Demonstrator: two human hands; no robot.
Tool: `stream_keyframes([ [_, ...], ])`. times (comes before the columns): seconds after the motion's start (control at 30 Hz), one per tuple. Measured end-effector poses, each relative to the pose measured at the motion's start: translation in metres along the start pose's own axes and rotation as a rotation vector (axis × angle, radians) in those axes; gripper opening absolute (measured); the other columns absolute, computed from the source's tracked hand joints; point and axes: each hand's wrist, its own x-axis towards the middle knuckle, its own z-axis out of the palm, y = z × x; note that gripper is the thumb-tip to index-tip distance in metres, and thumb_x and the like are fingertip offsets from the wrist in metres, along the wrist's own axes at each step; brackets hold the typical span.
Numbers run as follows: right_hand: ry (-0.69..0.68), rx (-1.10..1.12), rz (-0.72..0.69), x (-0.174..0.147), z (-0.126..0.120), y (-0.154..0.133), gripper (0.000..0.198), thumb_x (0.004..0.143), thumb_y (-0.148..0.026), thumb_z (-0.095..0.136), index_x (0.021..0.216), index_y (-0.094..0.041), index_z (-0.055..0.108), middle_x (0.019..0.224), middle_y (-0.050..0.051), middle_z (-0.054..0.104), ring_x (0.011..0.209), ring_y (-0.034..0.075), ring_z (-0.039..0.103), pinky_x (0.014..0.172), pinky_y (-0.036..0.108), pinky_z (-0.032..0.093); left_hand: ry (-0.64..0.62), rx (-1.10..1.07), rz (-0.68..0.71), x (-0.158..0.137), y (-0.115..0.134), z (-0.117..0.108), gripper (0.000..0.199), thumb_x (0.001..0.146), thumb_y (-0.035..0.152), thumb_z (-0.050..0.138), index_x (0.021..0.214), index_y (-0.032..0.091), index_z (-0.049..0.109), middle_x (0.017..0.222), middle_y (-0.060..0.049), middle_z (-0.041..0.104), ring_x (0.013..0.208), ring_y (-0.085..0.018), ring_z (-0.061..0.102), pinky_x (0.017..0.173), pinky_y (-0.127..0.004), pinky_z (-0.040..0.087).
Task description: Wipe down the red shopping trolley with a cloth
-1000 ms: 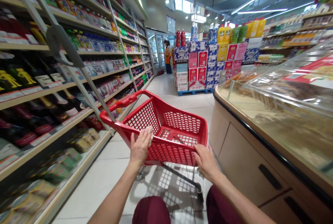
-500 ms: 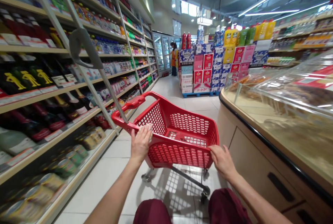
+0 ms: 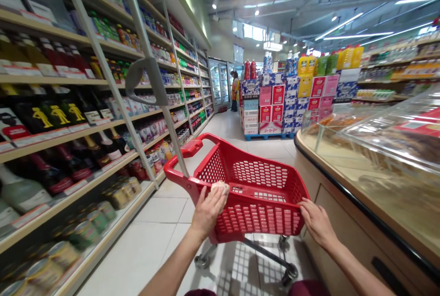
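A red plastic shopping cart [image 3: 268, 216] stands side-on in front of me, its basket holding nothing I can see. My left hand [image 3: 207, 209] is closed over a crumpled whitish cloth [image 3: 220, 189] and presses it on the near rim of the basket, left of the middle. At the basket's right corner, my right hand [image 3: 316, 222] has its fingers curled over the rim. A grey metal pole [image 3: 175, 140] with a grey plastic loop [image 3: 146, 80] rises from the handle end of the cart.
Shelves of bottles and cans [image 3: 82, 186] line the left side. A counter with a glass edge and clear plastic covers [image 3: 371, 172] stands close on the right. Ahead are stacked drink cartons [image 3: 271, 110] on a blue pallet, and a person [image 3: 235, 92] near glass-door fridges [image 3: 220, 80].
The cart appears further right and slightly lower in view. My left hand, with the cloth, has slid right along the near rim; my right hand stays at the corner.
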Motion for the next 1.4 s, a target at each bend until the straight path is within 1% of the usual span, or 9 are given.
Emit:
stream_keyframes([
  [0.27,-0.045,0.039,-0.019,0.01,-0.012,0.011,0.037,0.079,-0.041,0.034,0.093,-0.022,0.062,0.105,0.01,0.062,0.105,0.027,0.052,0.092,0.056,0.029,0.061,0.03,-0.38,0.005,-0.052,-0.024,0.051,0.077,0.004,0.028,0.122,0.023,0.042,0.118,-0.006,0.055,0.106,-0.018,0.053,0.104,-0.046,0.014],
  [0.4,0.145,0.291,-0.02,0.024,-0.013,-0.08,0.041,0.077,-0.04,0.038,0.104,-0.016,0.058,0.113,0.014,0.057,0.11,0.027,0.048,0.094,0.05,0.033,0.095,-0.177,-0.429,0.029,0.003,-0.021,0.057,0.076,0.007,0.033,0.13,0.022,0.029,0.114,-0.005,0.059,0.102,-0.016,0.055,0.095,-0.038,0.035],
  [0.53,-0.061,0.899,-0.097,0.032,-0.012,-0.21,0.048,0.083,-0.038,0.032,0.126,-0.018,0.039,0.127,0.008,0.046,0.119,0.019,0.04,0.098,0.037,0.034,0.113,-0.359,-0.461,0.058,0.059,-0.022,0.06,0.08,0.014,0.032,0.136,0.018,0.01,0.123,-0.007,0.051,0.107,-0.015,0.051,0.088,-0.031,0.043],
  [0.63,-0.139,1.208,0.004,0.034,-0.012,-0.267,0.05,0.081,-0.041,0.037,0.127,-0.02,0.038,0.128,0.007,0.045,0.118,0.019,0.041,0.099,0.036,0.033,0.087,-0.38,-0.464,0.059,0.057,-0.027,0.062,0.082,0.018,0.031,0.136,0.015,0.001,0.129,-0.01,0.044,0.113,-0.015,0.046,0.091,-0.03,0.042],
  [0.8,-0.161,1.403,0.059,0.047,0.003,-0.281,0.05,0.073,-0.042,0.055,0.115,-0.015,0.05,0.111,0.009,0.058,0.105,0.022,0.052,0.09,0.033,0.041,-0.109,-0.541,-0.409,0.035,0.013,-0.034,0.068,0.076,0.017,0.039,0.136,0.017,0.007,0.135,-0.009,0.037,0.121,-0.02,0.037,0.099,-0.037,0.034],
  [0.9,-0.078,1.257,0.051,0.064,0.009,-0.276,0.036,0.076,-0.039,0.05,0.1,-0.013,0.058,0.091,0.009,0.065,0.084,0.021,0.061,0.077,0.034,0.048,-0.164,-0.545,-0.505,0.034,-0.029,-0.042,0.07,0.068,0.014,0.042,0.134,0.018,0.018,0.135,-0.008,0.037,0.123,-0.021,0.033,0.101,-0.037,0.031],
  [1.03,0.199,0.766,-0.361,0.099,-0.016,-0.291,0.026,0.079,-0.024,0.046,0.099,-0.017,0.061,0.106,0.011,0.059,0.101,0.022,0.053,0.089,0.039,0.041,-0.317,-0.222,-0.829,0.038,-0.086,-0.043,0.06,0.067,0.006,0.034,0.126,0.017,0.036,0.131,-0.011,0.042,0.126,-0.024,0.027,0.103,-0.051,0.017],
  [1.27,0.58,0.156,-0.93,0.192,-0.112,-0.397,0.038,0.085,-0.014,0.038,0.121,-0.025,0.046,0.132,0.005,0.038,0.119,0.021,0.034,0.096,0.04,0.034,-0.511,-0.215,-0.647,0.026,-0.106,-0.031,0.049,0.065,0.001,0.035,0.108,0.019,0.053,0.121,-0.009,0.05,0.12,-0.025,0.033,0.1,-0.053,0.018],
  [1.4,0.588,-0.089,-1.127,0.209,-0.103,-0.411,0.031,0.086,-0.016,0.039,0.114,-0.019,0.052,0.127,0.006,0.045,0.119,0.025,0.032,0.095,0.043,0.034,-0.459,-0.245,-0.571,0.022,-0.103,-0.038,0.036,0.074,0.008,0.034,0.099,0.024,0.055,0.101,-0.004,0.056,0.106,-0.019,0.043,0.101,-0.049,0.016],
])
